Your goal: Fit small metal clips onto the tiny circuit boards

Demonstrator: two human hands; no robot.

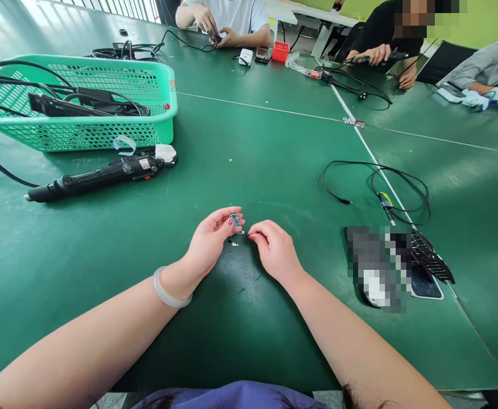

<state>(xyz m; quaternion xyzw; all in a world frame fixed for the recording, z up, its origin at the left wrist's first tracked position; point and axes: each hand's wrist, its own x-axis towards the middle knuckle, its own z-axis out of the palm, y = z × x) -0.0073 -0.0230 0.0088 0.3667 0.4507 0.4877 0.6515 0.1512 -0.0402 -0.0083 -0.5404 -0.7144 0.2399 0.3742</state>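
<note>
Between the thumb and fingers of my left hand (208, 238) is a small grey plastic part (235, 220) with cut-outs on its upper face. My right hand (274, 250) hovers close by on the right, its thumb and forefinger pinched together. Whatever may be between those fingertips is too small to make out. Below my left fingertips, a tiny light-coloured piece (234, 244) lies on the green table (232, 318). A pale bangle (167, 289) circles my left wrist.
A black electric screwdriver (104, 176) lies by a green basket (125, 133) holding cables and tools. To the right are a coiled black cable (402, 170) and blurred phone-like items (370, 261). Across the table, several people work beside a small red box (280, 52).
</note>
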